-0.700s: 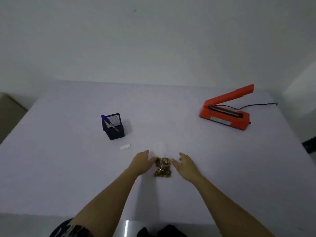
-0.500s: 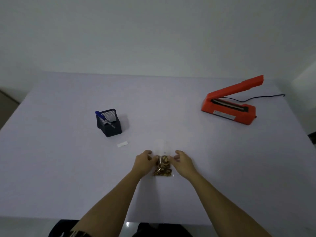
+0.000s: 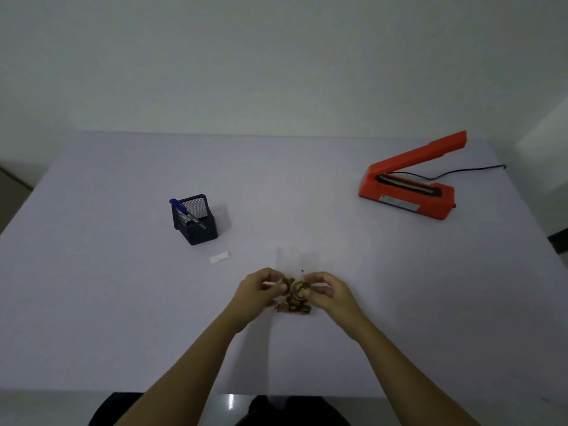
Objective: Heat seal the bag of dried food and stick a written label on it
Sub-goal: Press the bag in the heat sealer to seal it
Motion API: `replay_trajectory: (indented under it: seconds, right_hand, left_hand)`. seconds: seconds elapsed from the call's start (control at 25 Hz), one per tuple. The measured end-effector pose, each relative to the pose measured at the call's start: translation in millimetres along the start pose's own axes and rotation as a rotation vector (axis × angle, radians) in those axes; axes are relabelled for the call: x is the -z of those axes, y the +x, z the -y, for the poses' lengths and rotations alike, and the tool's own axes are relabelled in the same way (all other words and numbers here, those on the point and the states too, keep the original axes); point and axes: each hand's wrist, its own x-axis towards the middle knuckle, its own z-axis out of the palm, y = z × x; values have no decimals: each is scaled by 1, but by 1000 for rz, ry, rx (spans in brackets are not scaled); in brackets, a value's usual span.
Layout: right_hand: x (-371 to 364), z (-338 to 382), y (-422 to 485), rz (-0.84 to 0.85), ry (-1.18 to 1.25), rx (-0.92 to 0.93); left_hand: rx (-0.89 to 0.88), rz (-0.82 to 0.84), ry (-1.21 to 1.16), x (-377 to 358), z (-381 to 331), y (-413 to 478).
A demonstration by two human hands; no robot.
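Note:
A clear plastic bag of brown dried food [image 3: 295, 298] lies near the front middle of the white table [image 3: 123, 302]. Its empty transparent top stretches away from me. My left hand [image 3: 259, 292] pinches the bag's left side and my right hand [image 3: 327, 292] pinches its right side, fingers curled on the plastic. An orange heat sealer [image 3: 408, 192] stands at the far right with its arm raised. A small white label [image 3: 219, 257] lies flat to the left of the bag. A blue pen [image 3: 184, 210] leans in a black mesh holder [image 3: 196, 221].
The sealer's black cord [image 3: 467, 171] trails towards the table's right edge. A white wall rises behind the table. The table's front edge runs just below my forearms.
Both hands have closed from flat beside the bag to pinching its two sides. The bag's filled part looks bunched up between my fingers.

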Motion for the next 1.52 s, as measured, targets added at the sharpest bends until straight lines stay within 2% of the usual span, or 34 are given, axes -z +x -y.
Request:
replay_trajectory:
  seconds: [0.24, 0.4, 0.72, 0.96, 1.36, 1.52]
  right_hand:
    - [1, 47, -30, -39, 40, 115]
    - [-1, 62, -48, -60, -3, 156]
    - [-1, 67, -65, -80, 63, 110]
    - [2, 77, -71, -66, 97, 168]
    - [0, 93, -72, -64, 284, 87]
    - [-2, 96, -74, -56, 264, 122]
  left_hand:
    - [-83, 94, -112, 10, -47, -36]
    - [-154, 77, -31, 10, -64, -53]
    - [-173, 59, -40, 10, -64, -66]
    - [-242, -19, -112, 9, -70, -72]
    - [-219, 9, -236, 10, -83, -77]
    - [-243, 41, -179, 10, -86, -78]
